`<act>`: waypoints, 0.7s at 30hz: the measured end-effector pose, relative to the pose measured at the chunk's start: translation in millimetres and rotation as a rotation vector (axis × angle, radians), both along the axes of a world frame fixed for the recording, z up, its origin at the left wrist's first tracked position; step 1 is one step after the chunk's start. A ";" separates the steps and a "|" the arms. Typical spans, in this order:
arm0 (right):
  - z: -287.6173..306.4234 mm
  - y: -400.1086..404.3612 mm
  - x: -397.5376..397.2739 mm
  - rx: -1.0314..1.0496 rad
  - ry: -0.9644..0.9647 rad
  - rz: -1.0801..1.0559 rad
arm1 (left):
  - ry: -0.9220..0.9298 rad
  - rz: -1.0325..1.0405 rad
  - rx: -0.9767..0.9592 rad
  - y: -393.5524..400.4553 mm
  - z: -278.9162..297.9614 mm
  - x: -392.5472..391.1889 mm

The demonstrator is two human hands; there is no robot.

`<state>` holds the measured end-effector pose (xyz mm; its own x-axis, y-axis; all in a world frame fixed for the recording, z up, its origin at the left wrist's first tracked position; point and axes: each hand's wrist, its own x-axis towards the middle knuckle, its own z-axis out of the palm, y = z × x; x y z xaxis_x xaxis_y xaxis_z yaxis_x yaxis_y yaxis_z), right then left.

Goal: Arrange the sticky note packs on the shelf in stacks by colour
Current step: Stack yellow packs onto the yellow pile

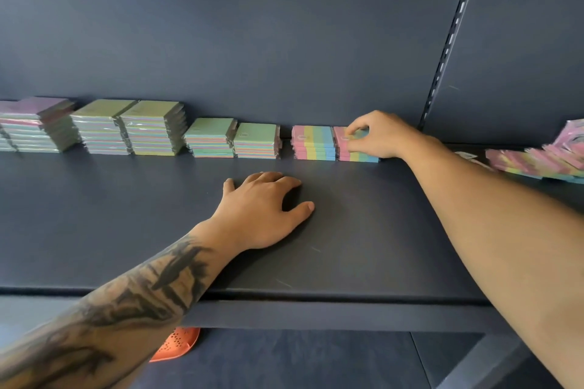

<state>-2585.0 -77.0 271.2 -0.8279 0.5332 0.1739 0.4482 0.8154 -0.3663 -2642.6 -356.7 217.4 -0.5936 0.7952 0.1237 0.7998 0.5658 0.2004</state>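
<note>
Left hand (268,208) rests flat, fingers relaxed, on shelf (363,230). Right hand (379,134) pinches top striped sticky note pack (343,137) on the stack beneath its fingertips. Pack likely light, stiff, film-slippery; edges suit gripping.

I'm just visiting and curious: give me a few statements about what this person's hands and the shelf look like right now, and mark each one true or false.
1. The right hand pinches the top pack of the rainbow-striped stack. True.
2. The left hand holds a pack. False: it rests on the bare shelf, holding nothing.
3. The green-topped stacks stand left of the striped ones. True.
4. A loose pile of packs lies at the far right. True.
5. An orange object sits on the same shelf as the stacks. False: it lies on the level below.
</note>
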 end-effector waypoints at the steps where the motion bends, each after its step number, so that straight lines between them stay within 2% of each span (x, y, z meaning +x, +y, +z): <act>1: -0.8 0.5 0.2 -0.005 0.001 -0.003 | 0.000 -0.003 -0.005 0.1 -0.3 -0.4; 16: -3.1 -2.2 0.5 0.006 -0.035 -0.032 | -0.021 -0.017 -0.023 2.8 7.5 -0.3; 21: -3.9 -1.0 5.5 -0.005 -0.021 -0.037 | 0.128 -0.056 0.024 23.8 22.1 0.1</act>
<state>-2579.5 -78.0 267.4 -0.8112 0.5641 0.1543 0.4853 0.7966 -0.3604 -2642.5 -332.9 239.6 -0.5267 0.8225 0.2148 0.8497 0.5161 0.1074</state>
